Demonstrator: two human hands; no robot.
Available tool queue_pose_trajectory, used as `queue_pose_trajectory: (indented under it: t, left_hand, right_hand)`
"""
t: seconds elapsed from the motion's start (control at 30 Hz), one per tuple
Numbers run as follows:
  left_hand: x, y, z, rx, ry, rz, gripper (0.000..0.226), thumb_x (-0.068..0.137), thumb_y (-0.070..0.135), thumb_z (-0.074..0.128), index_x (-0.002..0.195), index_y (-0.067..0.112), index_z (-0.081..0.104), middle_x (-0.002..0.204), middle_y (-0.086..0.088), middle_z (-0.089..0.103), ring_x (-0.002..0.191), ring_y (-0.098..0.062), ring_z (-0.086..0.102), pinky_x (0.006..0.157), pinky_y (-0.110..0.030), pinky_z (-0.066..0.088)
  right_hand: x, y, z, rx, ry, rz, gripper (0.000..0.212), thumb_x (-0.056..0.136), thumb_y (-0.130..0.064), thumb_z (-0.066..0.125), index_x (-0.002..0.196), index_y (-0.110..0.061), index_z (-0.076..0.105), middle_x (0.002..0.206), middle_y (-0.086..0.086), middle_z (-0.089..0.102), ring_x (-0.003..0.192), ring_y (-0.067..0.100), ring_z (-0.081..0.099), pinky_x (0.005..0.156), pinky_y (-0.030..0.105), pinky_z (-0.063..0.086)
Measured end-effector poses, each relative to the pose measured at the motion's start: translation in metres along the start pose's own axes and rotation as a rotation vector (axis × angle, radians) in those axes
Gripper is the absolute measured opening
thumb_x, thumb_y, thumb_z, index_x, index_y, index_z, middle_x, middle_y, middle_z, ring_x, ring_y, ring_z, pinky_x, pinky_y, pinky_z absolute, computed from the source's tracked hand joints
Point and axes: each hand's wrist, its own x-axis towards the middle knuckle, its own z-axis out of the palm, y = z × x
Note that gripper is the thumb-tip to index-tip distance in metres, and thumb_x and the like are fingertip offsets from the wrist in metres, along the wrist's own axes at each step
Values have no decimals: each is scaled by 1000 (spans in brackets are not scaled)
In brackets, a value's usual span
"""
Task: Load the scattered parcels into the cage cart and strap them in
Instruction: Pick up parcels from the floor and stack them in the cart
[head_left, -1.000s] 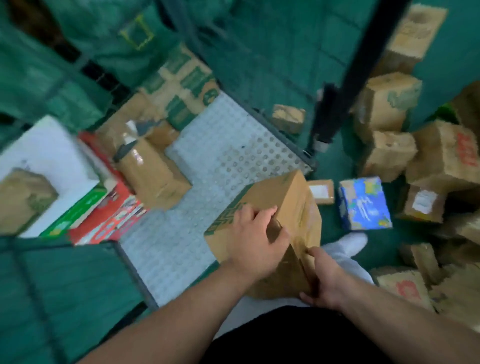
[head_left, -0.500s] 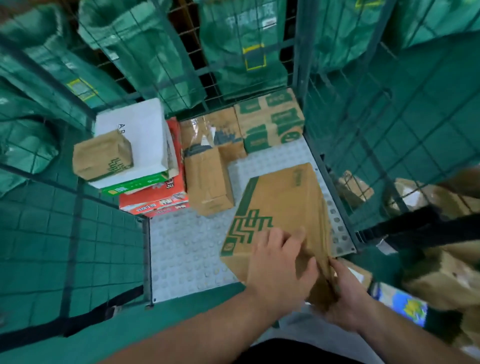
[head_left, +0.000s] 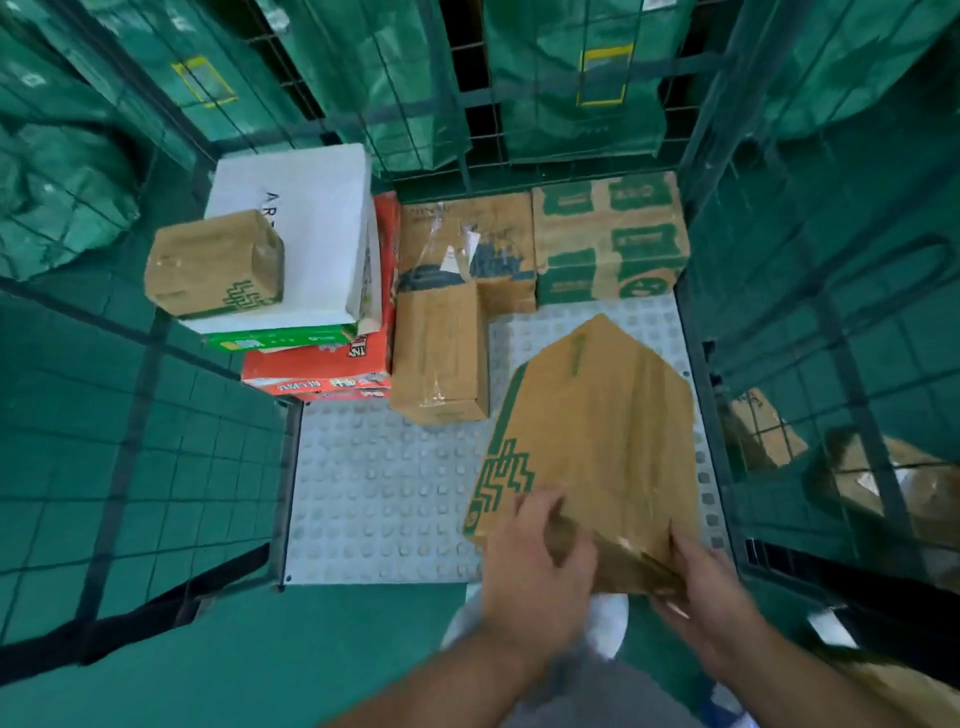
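In the last half second the box (head_left: 597, 441) has gone further in over the cart floor (head_left: 374, 493), and both hands have slid back to its near end. The left hand (head_left: 535, 566) is curled over the near left corner. The right hand (head_left: 711, 597) clasps the near right corner, fingers wrapped along the edge, though motion blurs them. So both hands grip the box, which hangs tilted over the front right of the floor; I can't tell whether its far end touches down yet.

Just beyond it a long brown box (head_left: 439, 353) lies flat, with a taped box (head_left: 467, 239) and a green-printed carton (head_left: 608, 239) against the back wall. To the left, a small brown box (head_left: 213, 265) sits on a white box (head_left: 311, 234), which lies over a flat green one (head_left: 280, 340) and a red one (head_left: 322, 364).

I'd call the loading partway: several parcels are in, and more show outside through the right mesh (head_left: 883, 483). The black strap (head_left: 130, 623) hangs loose at the left side, so strapping is not yet begun.
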Motion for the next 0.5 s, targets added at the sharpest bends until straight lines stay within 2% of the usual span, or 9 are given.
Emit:
queue_pose_trajectory:
  t: [0.03,0.1,0.17,0.23,0.27,0.33,0.37,0.43,0.5]
  left_hand:
    - [18,-7,-2,-128,-10,-132,26,87,39,66,112,42,60,117,20,60,113,-2,57,101,-29,50]
    - [52,-18,-5,-297,-25,-344,15,95,38,67,104,44,57,106,21,65,102,-2,64,79,-18,51]
    - [87,-35,-4,-383,-84,-488,20,98,41,64,113,46,53,102,22,65,93,-1,64,71,-17,49]
    - [119,-51,-5,-533,-166,-610,34,100,37,62,123,56,46,107,11,73,94,-10,71,80,-32,58]
    - [140,-61,-4,-610,-216,-668,38,101,35,61,125,58,43,108,7,76,94,-15,74,79,-37,60]
    - [181,-82,-1,-665,-243,-767,36,103,33,59,126,53,41,102,3,79,91,-19,77,68,-32,58]
    - [201,-92,1,-650,-217,-800,37,102,33,59,130,49,41,103,-1,79,94,-22,76,68,-31,57]
    - [239,-118,10,-642,-170,-817,40,102,30,59,135,39,39,110,-9,75,106,-29,72,79,-35,57]
    - [270,-136,17,-673,-144,-827,41,102,28,60,135,35,38,114,-13,71,110,-31,69,92,-40,57]
  right_hand:
    - [13,-7,8,-56,37,-48,33,104,-34,56,126,-9,53,116,12,65,99,28,64,75,40,54]
    - [37,-17,27,-188,90,-137,29,104,-35,57,122,-13,54,109,12,65,95,29,65,75,45,56]
    - [62,-23,52,-344,146,-229,24,102,-43,57,115,-23,59,98,11,69,88,30,68,77,54,61]
    - [87,-26,72,-433,168,-235,19,100,-49,57,105,-32,61,90,9,70,83,31,68,80,60,59]
    - [104,-27,85,-453,173,-235,17,100,-49,56,104,-33,60,89,9,70,81,30,68,81,58,59]
    - [134,-29,112,-499,204,-233,13,102,-44,55,105,-32,59,88,8,70,76,27,65,71,49,59]
    - [148,-30,123,-534,216,-242,16,103,-43,53,109,-30,60,90,7,70,75,26,65,65,43,56]
    - [181,-30,144,-611,243,-260,23,104,-43,50,120,-27,56,97,4,69,76,25,65,57,32,49]
    - [210,-34,158,-647,239,-293,28,105,-41,48,130,-29,54,109,3,69,75,23,64,55,29,43]
